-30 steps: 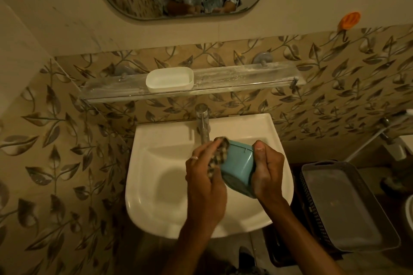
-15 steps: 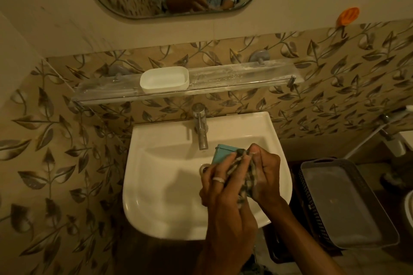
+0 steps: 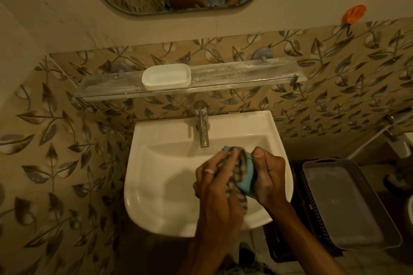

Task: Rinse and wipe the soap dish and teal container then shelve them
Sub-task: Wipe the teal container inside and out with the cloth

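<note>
I see the sink (image 3: 156,185) and the shelf (image 3: 245,73) above it, which carries the soap dish (image 3: 166,79) as it did half a second ago. A basket (image 3: 335,196) sits to the right. Over the basin, the left hand (image 3: 214,185) fingers curl, pressing the checked cloth (image 3: 239,167) on the teal container (image 3: 244,182), whose side is now more exposed. The right hand (image 3: 268,176) fingers wrap its far side, near the tap (image 3: 202,125).

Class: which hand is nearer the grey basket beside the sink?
Right. The right hand, gripping the teal container, is just left of the grey basket; the left hand, holding the cloth, lies farther left.
</note>
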The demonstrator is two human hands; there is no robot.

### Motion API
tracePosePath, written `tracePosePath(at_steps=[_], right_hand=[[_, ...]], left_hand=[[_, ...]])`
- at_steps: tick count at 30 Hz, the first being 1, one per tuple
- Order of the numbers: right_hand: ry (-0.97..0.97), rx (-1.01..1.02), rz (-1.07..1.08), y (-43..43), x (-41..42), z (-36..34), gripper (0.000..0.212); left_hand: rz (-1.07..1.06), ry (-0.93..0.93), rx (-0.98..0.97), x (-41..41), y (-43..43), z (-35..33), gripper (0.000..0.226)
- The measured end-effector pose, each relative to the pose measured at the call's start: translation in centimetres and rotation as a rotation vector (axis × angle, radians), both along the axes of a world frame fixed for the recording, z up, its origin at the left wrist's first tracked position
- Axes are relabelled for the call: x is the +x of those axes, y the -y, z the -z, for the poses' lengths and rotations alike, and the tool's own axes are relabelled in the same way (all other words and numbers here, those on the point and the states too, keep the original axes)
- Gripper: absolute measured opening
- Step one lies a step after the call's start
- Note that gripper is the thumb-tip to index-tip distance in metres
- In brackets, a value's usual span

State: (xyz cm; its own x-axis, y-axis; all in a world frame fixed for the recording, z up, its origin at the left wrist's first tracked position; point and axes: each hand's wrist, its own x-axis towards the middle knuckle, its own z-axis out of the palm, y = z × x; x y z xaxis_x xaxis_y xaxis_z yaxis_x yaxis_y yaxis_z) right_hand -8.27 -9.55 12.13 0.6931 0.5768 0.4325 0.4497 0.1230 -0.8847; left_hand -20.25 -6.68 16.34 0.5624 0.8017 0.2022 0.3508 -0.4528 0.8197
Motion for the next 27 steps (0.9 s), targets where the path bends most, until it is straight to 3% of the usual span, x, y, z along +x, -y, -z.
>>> tracePosePath(at_steps=[3,5,9,11,13,16,19,23,27], right_hand=[[-0.011,-0.044,0.006,-0.1,-0.2,0.2,0.039],[-0.047,-0.053,0.030,-0.4,0.0,0.2,0.039],[-0.073,-0.005,0.003,-0.1,0.8,0.1,0.038],[-0.127,-0.004,0.002,0.2,1.1,0.0,0.042],[-0.211,0.033,0.025,0.4,1.1,-0.2,0.042],[-0.395,0.127,0.052,0.6,1.6,-0.8,0.034],[-0.553,0.133,-0.032,0.7,2.6,-1.1,0.020],[-0.719,0.192,-0.203,0.6,3.2,-1.5,0.023],[-0.889,0.242,-0.115,0.4,2.9,-1.6,0.028]], left_hand=[[-0.082,-0.016,-0.143,0.3,-1.9,0.4,0.059],[-0.103,-0.036,-0.065,0.9,-0.7,0.4,0.058],[0.081,-0.024,0.108,1.3,2.3,0.9,0.063],[0.077,-0.033,0.073,1.1,0.7,1.1,0.059],[-0.001,0.014,-0.148,0.9,-2.1,1.4,0.049],[-0.144,0.201,-0.664,-0.2,-6.3,2.2,0.043],[-0.283,0.362,-0.886,-1.5,-7.5,2.8,0.046],[-0.310,0.416,-0.736,-2.0,-6.2,2.0,0.054],[-0.172,0.393,-0.300,-1.3,-3.8,-0.8,0.052]])
